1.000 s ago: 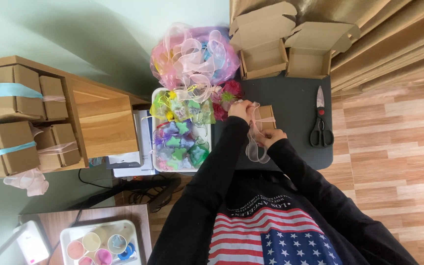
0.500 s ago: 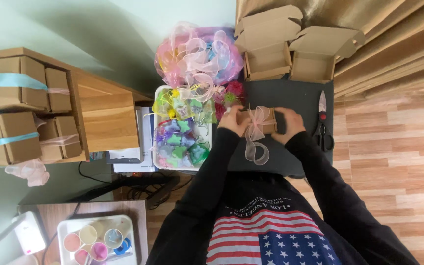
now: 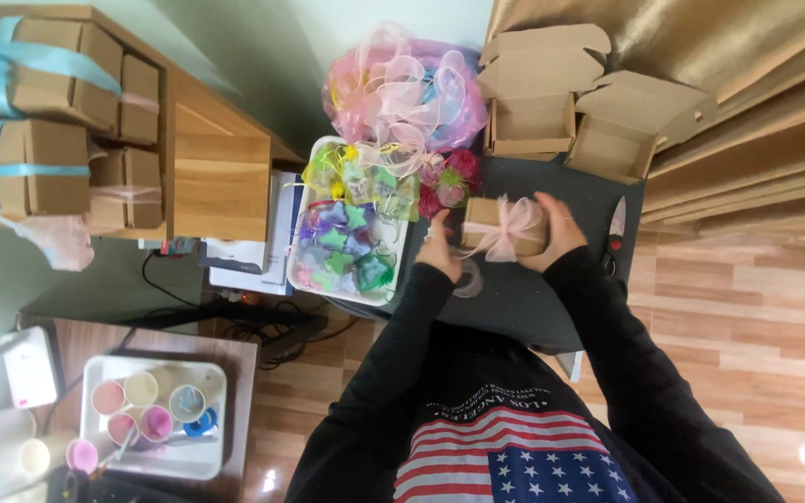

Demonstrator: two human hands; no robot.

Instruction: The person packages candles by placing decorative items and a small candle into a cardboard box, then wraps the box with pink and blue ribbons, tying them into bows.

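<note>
small brown box (image 3: 500, 226), pink ribbon bow (image 3: 511, 226)

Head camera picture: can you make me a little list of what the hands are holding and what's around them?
Left hand: on the left end of the small brown box
Right hand: on the box's right end
Box: closed, sheer pink ribbon bow on top
Surface: dark table
Left of box: white tray of colourful wrapped pieces
Behind box: two open empty cardboard boxes
Right of box: scissors
Far left: ribbon-tied boxes on wooden shelf
</note>
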